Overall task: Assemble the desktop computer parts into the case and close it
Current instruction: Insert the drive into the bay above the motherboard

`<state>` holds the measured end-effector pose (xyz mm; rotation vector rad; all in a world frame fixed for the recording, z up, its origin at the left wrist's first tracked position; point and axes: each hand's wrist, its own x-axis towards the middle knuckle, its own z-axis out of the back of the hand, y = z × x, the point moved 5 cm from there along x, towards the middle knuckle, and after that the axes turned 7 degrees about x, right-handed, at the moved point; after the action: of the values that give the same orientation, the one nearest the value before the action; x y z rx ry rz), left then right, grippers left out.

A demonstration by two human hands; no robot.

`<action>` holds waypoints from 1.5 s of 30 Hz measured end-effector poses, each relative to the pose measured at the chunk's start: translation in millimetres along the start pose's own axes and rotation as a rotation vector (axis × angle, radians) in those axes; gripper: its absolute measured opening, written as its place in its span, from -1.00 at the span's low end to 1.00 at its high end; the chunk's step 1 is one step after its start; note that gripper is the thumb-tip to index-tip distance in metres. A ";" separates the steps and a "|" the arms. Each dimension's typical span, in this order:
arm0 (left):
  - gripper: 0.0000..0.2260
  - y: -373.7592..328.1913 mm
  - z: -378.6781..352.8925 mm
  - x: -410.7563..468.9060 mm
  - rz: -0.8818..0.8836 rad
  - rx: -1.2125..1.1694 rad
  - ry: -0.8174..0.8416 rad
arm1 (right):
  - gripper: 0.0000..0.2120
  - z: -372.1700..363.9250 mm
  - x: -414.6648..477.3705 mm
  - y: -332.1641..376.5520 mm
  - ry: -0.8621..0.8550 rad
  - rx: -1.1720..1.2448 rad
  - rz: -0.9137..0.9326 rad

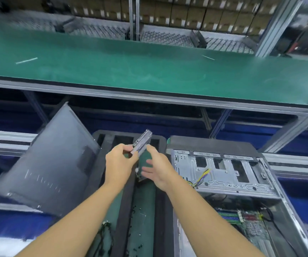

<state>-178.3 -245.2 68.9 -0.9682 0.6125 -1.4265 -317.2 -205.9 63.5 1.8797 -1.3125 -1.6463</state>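
An expansion card [142, 143] with a green board and a silver metal bracket is held tilted in the air above a black foam tray [110, 164]. My left hand [119, 166] pinches the bracket's lower end. My right hand [157, 171] touches the card's green board, fingers spread. The open computer case [229, 173] lies to the right, showing a silver drive cage with coloured wires and a green motherboard [249, 223] nearer me. The case's grey side panel [55, 164] leans at the left.
A long green conveyor belt [149, 71] runs across beyond the bench, with a white strip [26, 60] lying on it. Shelves of brown boxes [195, 13] stand behind. Small black screws [136, 238] lie scattered on the green mat between my forearms.
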 end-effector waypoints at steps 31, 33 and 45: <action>-0.79 -129.5 -161.8 -182.0 0.408 -0.797 0.627 | -0.46 251.4 -142.5 -17.3 0.013 0.649 0.192; -0.72 -132.8 -170.8 -186.5 0.420 -0.775 0.628 | -0.44 266.4 -147.3 -25.9 -0.039 0.656 0.189; -0.93 -124.0 -229.6 -216.2 0.558 -0.513 0.814 | -0.74 308.4 -172.1 -71.3 -0.216 0.851 0.095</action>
<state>-458.1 -62.0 14.4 -0.4785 1.7651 -1.1249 -551.2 65.8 27.8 2.0118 -2.4318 -1.3674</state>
